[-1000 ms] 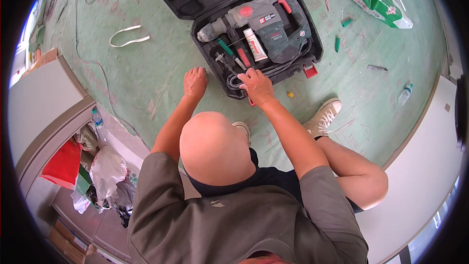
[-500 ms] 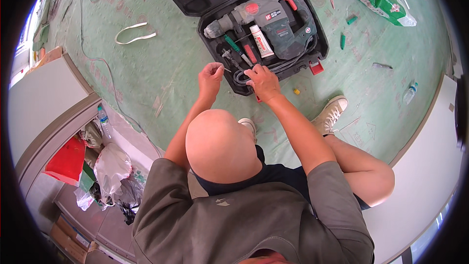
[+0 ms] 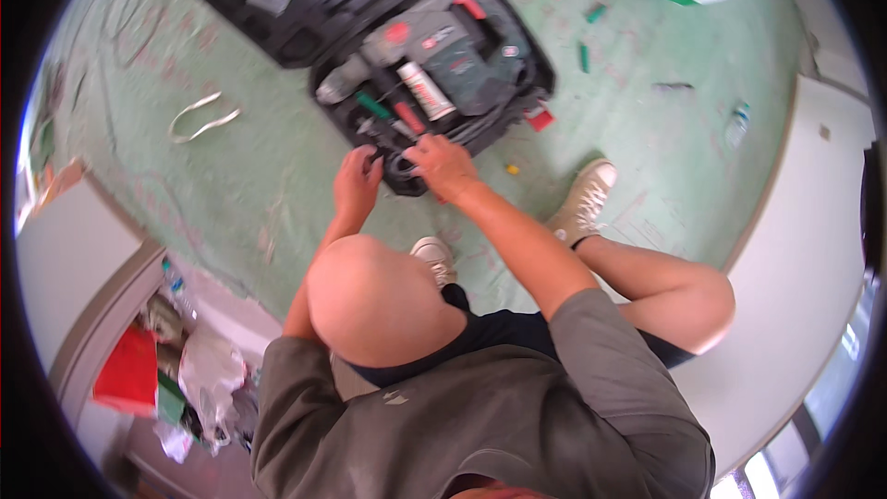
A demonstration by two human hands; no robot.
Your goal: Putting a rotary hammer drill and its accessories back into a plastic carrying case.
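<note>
A black tool case [image 3: 545,74] lies with its lid folded back on the floor before me. Inside rest a grey rotary hammer [image 3: 476,83] with red accents, a white tube [image 3: 427,92], a green-handled tool [image 3: 373,104] and a red piece [image 3: 407,117]. My right hand [image 3: 445,169] reaches over the near wall, its fingers bent round the dark cable [image 3: 401,164] at the near left corner. Just left of it, my left hand [image 3: 357,187] is at the case's rim, fingers curled together; blur hides what is between them.
A white strap loop [image 3: 203,120] lies on the green floor covering to the left. Right of the case are green pieces [image 3: 584,57], a small yellow piece [image 3: 512,169] and a plastic bottle [image 3: 738,124]. White panels [image 3: 795,222] flank me; bags [image 3: 211,374] sit lower left.
The whole view has shifted and turned, so the case appears further left and more tilted. My left hand has moved in to the case's rim; my right hand stays at the cable.
</note>
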